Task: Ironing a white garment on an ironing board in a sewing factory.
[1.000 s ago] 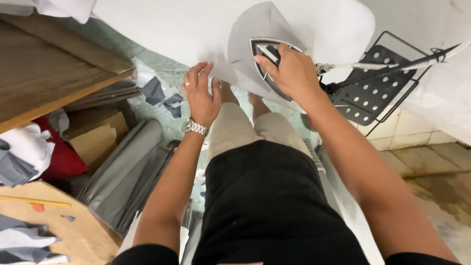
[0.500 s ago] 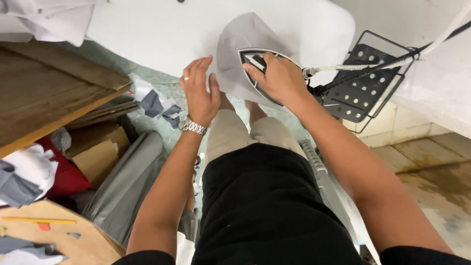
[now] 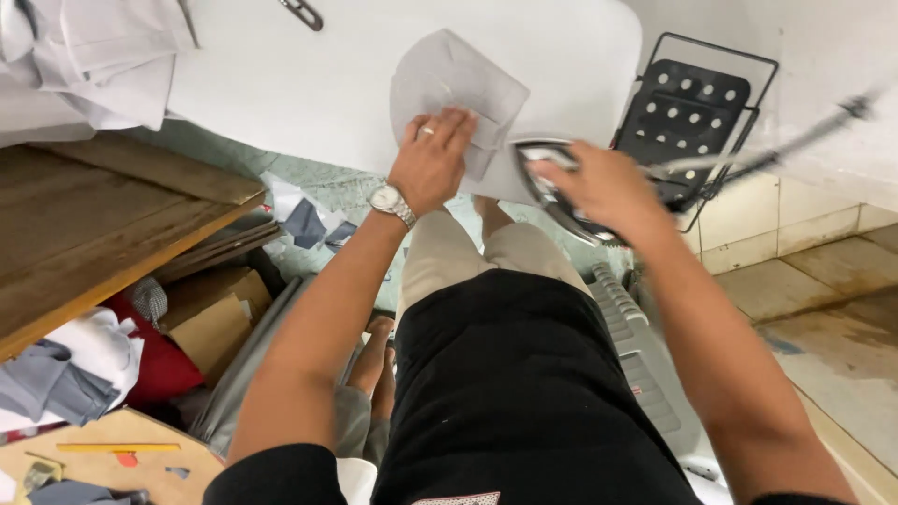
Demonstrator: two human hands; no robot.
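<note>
Left hand: we are pressing our left hand (image 3: 432, 161) flat on the grey fabric piece (image 3: 449, 89), fingers stretched out and spread, gripping nothing, only holding the cloth down at its near edge. A ring is showing on one finger and a silver wristwatch (image 3: 391, 203) is sitting on the wrist.

Right hand: we are wrapping our right hand (image 3: 603, 192) around the handle of the iron (image 3: 552, 182), fingers curled tight about it; the hand is blurring in the head view.

Iron: we are holding it at the near edge of the ironing board (image 3: 309, 84), just right of the fabric piece, its dark soleplate rim showing under the hand. We cannot tell whether it is touching the cloth.

Fabric piece: it is lying on the white board, rounded at the top, with a folded flap near our left fingertips.

Iron rest: a black perforated metal rest (image 3: 692, 112) in a wire frame is hanging at the board's right end, beside the iron.

Cord: a blurred cord (image 3: 776, 150) is running right from the iron.

Around us: white cloth (image 3: 94, 56) is piling up at the upper left, a wooden table (image 3: 103, 234) is standing left of us, and fabric scraps (image 3: 309, 220) are lying on the floor below the board.
</note>
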